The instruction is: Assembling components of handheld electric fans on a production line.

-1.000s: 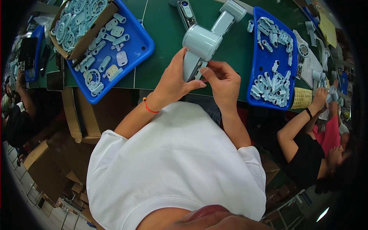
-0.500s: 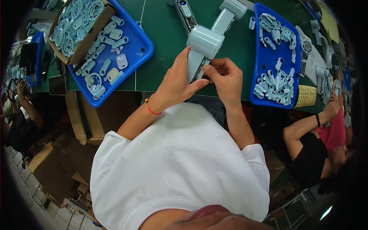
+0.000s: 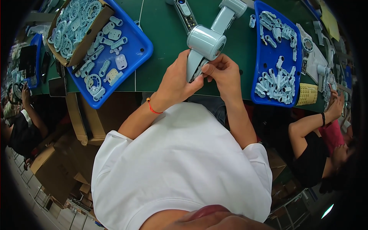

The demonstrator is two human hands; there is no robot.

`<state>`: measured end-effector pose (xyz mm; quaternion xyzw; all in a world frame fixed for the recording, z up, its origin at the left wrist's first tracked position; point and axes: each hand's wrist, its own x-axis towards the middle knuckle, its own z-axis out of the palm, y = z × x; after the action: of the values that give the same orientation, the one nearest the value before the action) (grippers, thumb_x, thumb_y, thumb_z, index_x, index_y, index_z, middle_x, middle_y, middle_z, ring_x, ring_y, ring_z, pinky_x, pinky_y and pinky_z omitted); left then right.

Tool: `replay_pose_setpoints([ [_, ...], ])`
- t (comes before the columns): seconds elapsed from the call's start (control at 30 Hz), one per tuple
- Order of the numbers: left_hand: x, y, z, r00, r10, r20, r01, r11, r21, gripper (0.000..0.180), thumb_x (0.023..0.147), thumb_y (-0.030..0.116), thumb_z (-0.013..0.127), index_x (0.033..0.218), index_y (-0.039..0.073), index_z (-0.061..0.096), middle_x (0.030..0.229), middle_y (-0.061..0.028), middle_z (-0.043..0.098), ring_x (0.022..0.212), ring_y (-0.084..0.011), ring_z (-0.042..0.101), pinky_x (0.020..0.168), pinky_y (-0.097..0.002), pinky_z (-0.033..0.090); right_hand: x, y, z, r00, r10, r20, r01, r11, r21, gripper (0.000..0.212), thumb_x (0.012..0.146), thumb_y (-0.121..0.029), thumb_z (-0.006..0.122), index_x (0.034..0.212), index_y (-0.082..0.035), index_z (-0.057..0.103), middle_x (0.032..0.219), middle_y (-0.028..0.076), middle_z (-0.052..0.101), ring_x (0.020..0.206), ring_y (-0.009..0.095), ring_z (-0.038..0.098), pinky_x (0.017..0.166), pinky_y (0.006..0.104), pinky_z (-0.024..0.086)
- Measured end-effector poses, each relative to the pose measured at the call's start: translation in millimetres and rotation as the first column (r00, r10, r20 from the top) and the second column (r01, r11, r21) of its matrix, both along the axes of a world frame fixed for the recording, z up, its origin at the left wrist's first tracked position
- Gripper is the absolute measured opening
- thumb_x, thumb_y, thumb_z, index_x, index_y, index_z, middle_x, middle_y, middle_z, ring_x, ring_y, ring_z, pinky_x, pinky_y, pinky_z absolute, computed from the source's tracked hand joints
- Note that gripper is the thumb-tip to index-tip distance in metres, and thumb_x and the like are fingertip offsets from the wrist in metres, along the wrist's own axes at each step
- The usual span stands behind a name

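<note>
A pale blue handheld fan, with a thick round head and a slim handle, is tilted in front of me. My left hand is wrapped round its handle from the left, the thumb along the lower end. At the handle's open side, where dark inner parts show, the fingers of my right hand are pinched together. Whatever they hold is too small or hidden to make out. Just beyond lies a second fan, its head away from me. Left of that one is an open handle with its circuit board exposed.
On the left, a blue tray holds loose pale blue parts and a cardboard box full of ring-shaped pieces. The right blue tray carries several small covers. Beside it is a yellow printed sheet. Co-workers sit at both sides.
The fan's head has turned slightly, showing more of its right end. My right hand has shifted a little left and up, fingers still pinched at the handle. My left hand keeps its grip.
</note>
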<state>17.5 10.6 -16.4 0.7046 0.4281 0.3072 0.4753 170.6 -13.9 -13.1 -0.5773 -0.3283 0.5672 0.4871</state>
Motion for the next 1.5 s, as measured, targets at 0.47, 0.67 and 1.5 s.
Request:
replay_pose_setpoints([
  [0.47,-1,4,-5,0.951,-0.233,0.202,0.214,0.97,0.113,0.078,0.069,0.02,0.062,0.135,-0.003,0.027,0.127,-0.0192,0.028,0.119,-0.0329,0.032,0.094,-0.04,0.037,-18,-1,-5,0.98,0.064,-0.191,-0.006,0.957,0.289,0.056,0.078,-0.032,0.072,0.12,-0.003,0.047,0.102,0.007,0.055,0.096,0.015,0.053,0.083,0.0292,0.045],
  [0.67,-22,2,-3,0.966,0.1,0.239,-0.191,0.898,0.395,0.06,0.065,0.009,0.058,0.123,-0.001,0.047,0.117,-0.0163,0.041,0.108,-0.0269,0.043,0.09,-0.0352,0.038,1,-5,-3,0.962,-0.014,0.273,-0.175,0.736,0.654,0.029,0.08,-0.01,0.067,0.103,-0.001,0.052,0.099,0.01,0.06,0.095,0.02,0.057,0.085,0.0324,0.045],
  [1.5,-12,-25,14,0.756,0.269,-0.596,0.244,0.73,0.638,0.059,0.056,0.028,0.079,0.107,0.008,0.059,0.104,-0.0031,0.056,0.105,-0.0262,0.049,0.088,-0.0479,0.036,16,-22,-26,0.39,-0.146,0.909,-0.625,0.683,0.378,0.065,0.057,-0.012,0.079,0.117,-0.008,0.056,0.113,0.008,0.057,0.101,0.027,0.053,0.085,0.0372,0.041],
])
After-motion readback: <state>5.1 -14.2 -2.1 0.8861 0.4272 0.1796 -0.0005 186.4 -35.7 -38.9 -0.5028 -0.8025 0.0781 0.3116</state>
